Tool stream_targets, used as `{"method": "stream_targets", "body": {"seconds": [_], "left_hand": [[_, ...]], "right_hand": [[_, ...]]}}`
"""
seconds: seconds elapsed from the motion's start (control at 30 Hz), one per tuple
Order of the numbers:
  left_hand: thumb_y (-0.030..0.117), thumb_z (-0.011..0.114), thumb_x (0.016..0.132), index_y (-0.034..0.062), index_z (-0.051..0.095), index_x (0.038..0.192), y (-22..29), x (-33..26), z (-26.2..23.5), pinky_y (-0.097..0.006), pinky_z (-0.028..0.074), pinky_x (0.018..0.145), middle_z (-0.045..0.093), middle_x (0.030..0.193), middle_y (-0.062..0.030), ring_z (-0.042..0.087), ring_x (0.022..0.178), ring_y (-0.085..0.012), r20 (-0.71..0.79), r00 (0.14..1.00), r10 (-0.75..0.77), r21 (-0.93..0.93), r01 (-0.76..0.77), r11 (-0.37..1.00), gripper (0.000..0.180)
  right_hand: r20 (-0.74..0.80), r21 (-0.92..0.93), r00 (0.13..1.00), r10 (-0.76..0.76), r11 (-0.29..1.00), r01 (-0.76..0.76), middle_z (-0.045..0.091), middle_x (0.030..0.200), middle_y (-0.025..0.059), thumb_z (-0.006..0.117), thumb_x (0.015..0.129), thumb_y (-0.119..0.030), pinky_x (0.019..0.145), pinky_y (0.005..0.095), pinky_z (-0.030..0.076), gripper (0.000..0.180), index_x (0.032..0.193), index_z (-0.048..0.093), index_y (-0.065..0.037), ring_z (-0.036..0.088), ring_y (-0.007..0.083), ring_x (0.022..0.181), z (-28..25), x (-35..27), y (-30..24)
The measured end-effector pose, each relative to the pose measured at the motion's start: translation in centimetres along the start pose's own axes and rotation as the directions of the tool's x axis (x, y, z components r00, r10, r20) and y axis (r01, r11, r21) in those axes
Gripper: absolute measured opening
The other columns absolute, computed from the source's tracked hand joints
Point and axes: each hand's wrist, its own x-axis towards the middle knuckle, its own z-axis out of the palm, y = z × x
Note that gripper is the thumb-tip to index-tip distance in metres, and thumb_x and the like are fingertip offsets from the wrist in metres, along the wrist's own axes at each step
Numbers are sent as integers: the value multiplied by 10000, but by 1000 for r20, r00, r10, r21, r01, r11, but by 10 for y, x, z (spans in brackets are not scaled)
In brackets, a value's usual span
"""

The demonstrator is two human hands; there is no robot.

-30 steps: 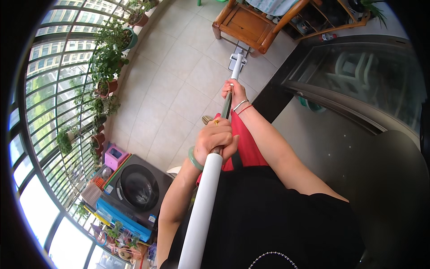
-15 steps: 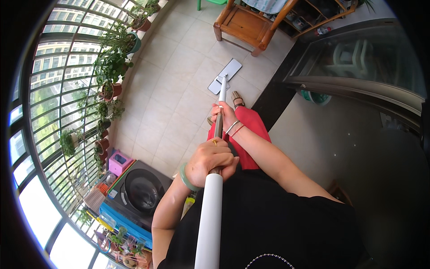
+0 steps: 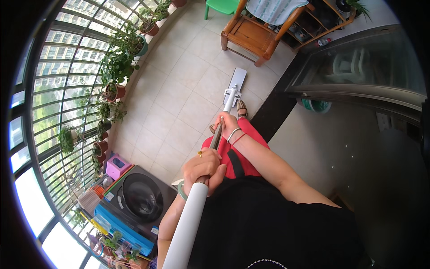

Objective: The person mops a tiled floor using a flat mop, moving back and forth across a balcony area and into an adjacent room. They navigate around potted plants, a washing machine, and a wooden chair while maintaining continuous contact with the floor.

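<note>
A flat mop (image 3: 188,219) with a white and metallic pole slants down across the middle of the view. My left hand (image 3: 201,169), with a green bangle and a ring, is closed round the pole where the white upper part meets the metallic section. Farther down, my right hand (image 3: 229,123) wraps round the pole near its lower white part, a silver bracelet and red string on the wrist. The pale rectangular mop head (image 3: 239,79) rests on the tiled floor beside my right sandal (image 3: 242,109).
A wooden chair (image 3: 251,36) with a cloth stands ahead, near a green stool (image 3: 222,6). Potted plants (image 3: 114,92) line the barred window on the left. A dark washing machine (image 3: 141,195) sits at lower left. Right is a dark doorsill (image 3: 273,114) with a glass door.
The mop head has turned more lengthwise and sits farther right and lower in view. The pole's upper end and my left hand have swung left. The view has shifted slightly.
</note>
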Motion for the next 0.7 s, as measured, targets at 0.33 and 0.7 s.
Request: {"method": "stream_targets", "body": {"seconds": [0.33, 0.7], "left_hand": [[-93, 554, 868, 59, 359, 635, -64, 16, -4, -398, 483, 815, 447, 610, -19, 463, 591, -147, -229, 935, -272, -122, 250, 960, 339], [18, 459, 950, 50, 449, 694, -41, 22, -8, -409, 446, 890, 483, 649, -30, 438, 628, -113, -623, 731, -277, 84, 415, 906, 258]], "right_hand": [[-123, -114, 992, 23, 993, -37, 491, 654, 86, 494, 826, -33, 484, 349, 469, 73, 824, 423, -49, 509, 194, 519, -10, 86, -40], [-121, -681, 966, 227, 689, -247, 552, 754, 77, 422, 877, -102, 448, 371, 513, 197, 1046, 448, -4, 617, 186, 600, 103, 101, 1]]}}
